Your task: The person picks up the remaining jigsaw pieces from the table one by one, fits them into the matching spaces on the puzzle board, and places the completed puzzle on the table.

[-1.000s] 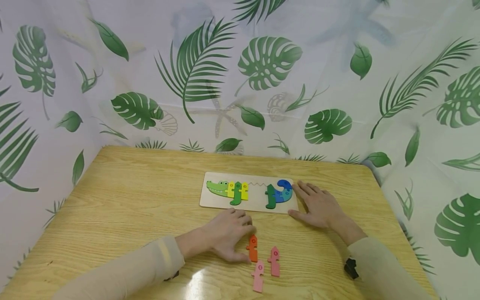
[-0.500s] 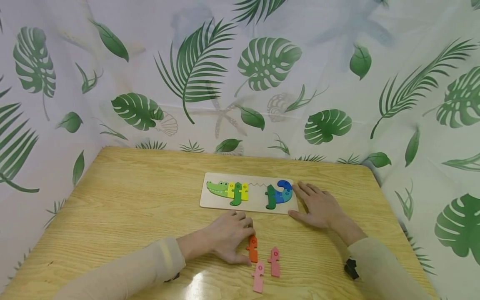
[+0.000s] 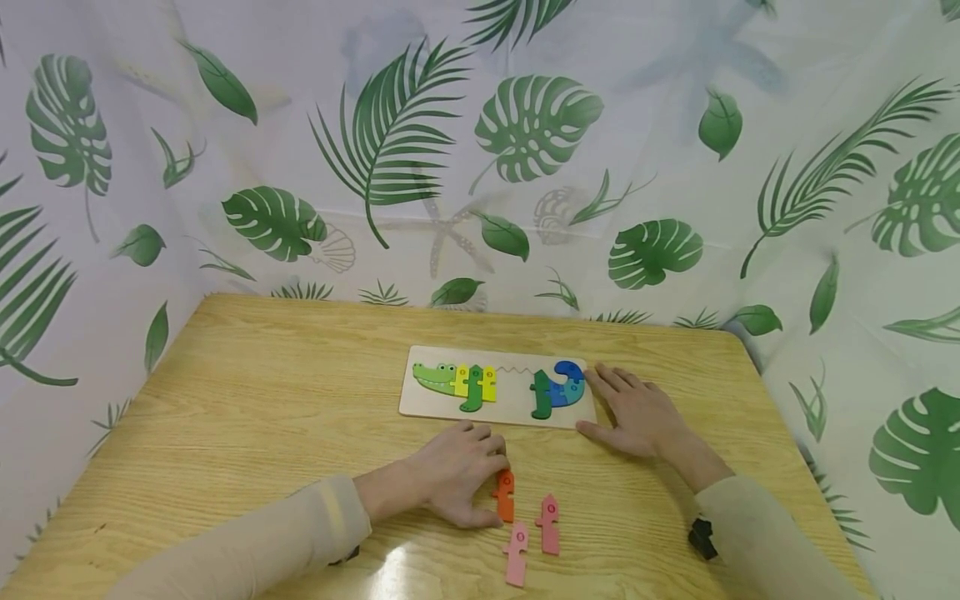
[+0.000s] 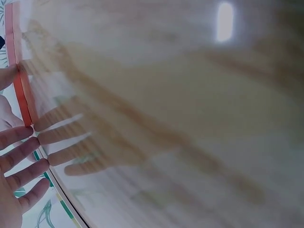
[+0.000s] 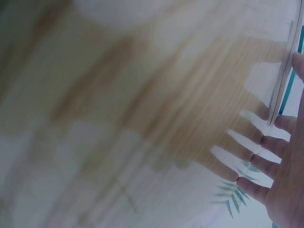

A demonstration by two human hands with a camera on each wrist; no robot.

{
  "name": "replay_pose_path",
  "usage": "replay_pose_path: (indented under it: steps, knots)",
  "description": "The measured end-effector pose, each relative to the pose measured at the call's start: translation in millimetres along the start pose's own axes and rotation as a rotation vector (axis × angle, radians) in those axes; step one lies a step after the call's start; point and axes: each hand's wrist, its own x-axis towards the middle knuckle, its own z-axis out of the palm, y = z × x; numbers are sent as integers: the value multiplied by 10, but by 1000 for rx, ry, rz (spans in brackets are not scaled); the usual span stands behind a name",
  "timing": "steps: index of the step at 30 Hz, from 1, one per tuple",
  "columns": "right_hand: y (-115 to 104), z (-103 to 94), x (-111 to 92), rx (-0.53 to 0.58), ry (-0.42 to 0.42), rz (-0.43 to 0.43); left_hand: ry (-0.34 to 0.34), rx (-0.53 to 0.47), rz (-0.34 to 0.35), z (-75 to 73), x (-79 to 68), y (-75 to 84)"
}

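My left hand [image 3: 461, 475] has its thumb and forefinger at the two ends of an orange puzzle piece [image 3: 506, 497], pinching it lengthwise on the table. In the left wrist view the thumb and forefinger touch the ends of the orange strip [image 4: 22, 97]. My right hand [image 3: 637, 412] lies with spread, straight fingers against the right end of a wooden puzzle board [image 3: 450, 408]. The board holds a crocodile head [image 3: 433, 377], yellow and green pieces at left, and a dark green leg piece [image 3: 541, 396] with blue tail pieces [image 3: 573, 387] at right. Between them is a bare gap with a zigzag line.
A light pink piece [image 3: 517, 554] and a darker pink piece [image 3: 550, 525] lie flat near the orange one. All rest on a wood-grain table [image 3: 300, 375]. A leaf-patterned cloth [image 3: 525, 208] hangs behind and at both sides.
The left forefinger has come down a little onto the top end of the orange piece, which has shifted very slightly. The right hand and the board have stayed still.
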Motion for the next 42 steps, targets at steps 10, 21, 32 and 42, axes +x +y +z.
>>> replay_pose_path:
  steps: [10, 21, 32, 42]
  knots:
    - [-7, -2, 0, -3, -2, 6, -19, -23, -5, -17, 8, -4]
    - [-27, -12, -16, -4, 6, 4, -18, -11, 8, -19, 27, -26]
    - [-25, 15, -4, 5, 7, 0, -17, -16, 5, -12, 48, -96]
    - [-7, -7, -4, -2, 13, -4, -17, -26, -10, -34, 89, -188]
